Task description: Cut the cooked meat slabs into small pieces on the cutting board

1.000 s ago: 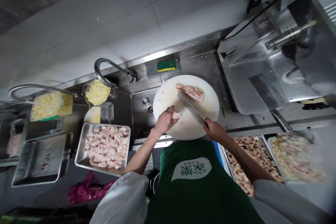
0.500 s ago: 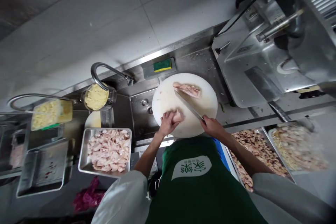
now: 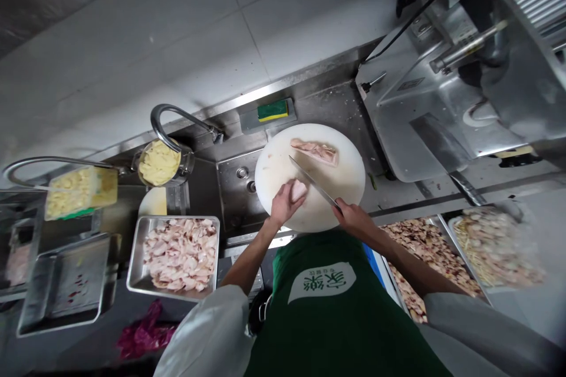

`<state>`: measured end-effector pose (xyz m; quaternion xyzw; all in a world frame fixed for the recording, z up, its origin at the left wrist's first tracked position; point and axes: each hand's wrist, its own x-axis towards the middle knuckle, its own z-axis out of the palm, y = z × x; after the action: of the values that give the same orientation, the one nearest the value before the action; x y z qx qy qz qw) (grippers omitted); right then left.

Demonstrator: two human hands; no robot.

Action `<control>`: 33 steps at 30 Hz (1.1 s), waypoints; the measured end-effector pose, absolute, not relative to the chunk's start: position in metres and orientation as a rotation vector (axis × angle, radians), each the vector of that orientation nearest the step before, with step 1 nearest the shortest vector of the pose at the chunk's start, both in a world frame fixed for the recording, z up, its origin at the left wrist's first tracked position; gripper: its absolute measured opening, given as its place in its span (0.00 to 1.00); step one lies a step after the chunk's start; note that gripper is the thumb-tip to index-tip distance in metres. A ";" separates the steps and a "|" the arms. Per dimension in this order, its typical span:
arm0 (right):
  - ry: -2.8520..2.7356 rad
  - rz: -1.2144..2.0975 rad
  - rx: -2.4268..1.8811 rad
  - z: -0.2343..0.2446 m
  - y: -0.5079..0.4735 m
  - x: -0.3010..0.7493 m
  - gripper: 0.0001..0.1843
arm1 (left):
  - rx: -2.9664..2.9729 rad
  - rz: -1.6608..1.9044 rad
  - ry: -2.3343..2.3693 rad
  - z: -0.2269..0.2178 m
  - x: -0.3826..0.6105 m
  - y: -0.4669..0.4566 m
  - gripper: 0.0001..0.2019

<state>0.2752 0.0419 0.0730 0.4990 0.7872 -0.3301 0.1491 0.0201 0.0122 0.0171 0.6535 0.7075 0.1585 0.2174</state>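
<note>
At a steel sink [image 3: 230,188], over a round white cutting board [image 3: 272,159], grips a meat piece [image 3: 299,189] with left hand [image 3: 283,205] and a knife [image 3: 312,181] with right hand [image 3: 355,217], hands apart, slanting the blade between piece and larger meat strip [image 3: 316,151]

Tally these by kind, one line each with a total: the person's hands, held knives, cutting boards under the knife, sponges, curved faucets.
Left hand and right hand: 2
Held knife: 1
Cutting board: 1
Sponge: 1
Curved faucets: 2
Total: 7
</note>
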 end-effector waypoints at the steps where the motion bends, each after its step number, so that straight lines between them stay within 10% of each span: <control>1: 2.264 -0.950 1.427 0.072 0.042 0.275 0.21 | 1.762 0.365 1.992 0.019 0.020 0.015 0.31; 33: 2.143 -0.926 1.373 0.079 0.034 0.262 0.17 | 2.079 0.826 1.677 -0.011 0.037 0.032 0.11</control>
<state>0.2616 0.0338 0.0794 0.4949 0.7728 -0.3341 0.2149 0.0372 0.0316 -0.0113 0.7325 0.5908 0.2912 0.1718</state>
